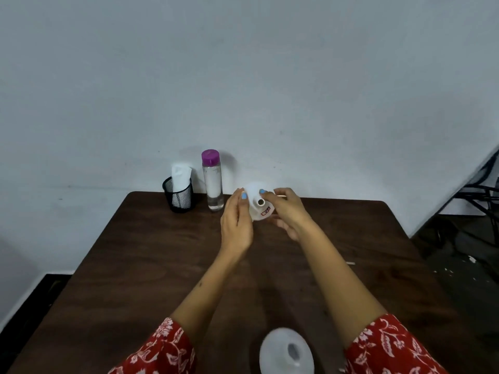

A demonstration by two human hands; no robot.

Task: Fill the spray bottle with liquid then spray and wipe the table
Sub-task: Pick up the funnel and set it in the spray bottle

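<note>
I hold a white funnel-shaped piece [258, 205] above the far middle of the dark wooden table [151, 260]. Its narrow spout, with a dark opening, points toward me, and a red label sits below the spout. My left hand [237, 222] grips its left side and my right hand [286, 211] grips its right side. A white translucent rounded container [286, 352] with an open mouth stands at the table's near edge between my forearms. A tall clear bottle [213, 184] with a purple cap holds clear liquid at the back.
A black mesh cup [179, 197] with white tissue paper in it stands left of the clear bottle, by the wall. A small white scrap [350, 263] lies on the table's right side. Black frames and cables fill the floor at far right.
</note>
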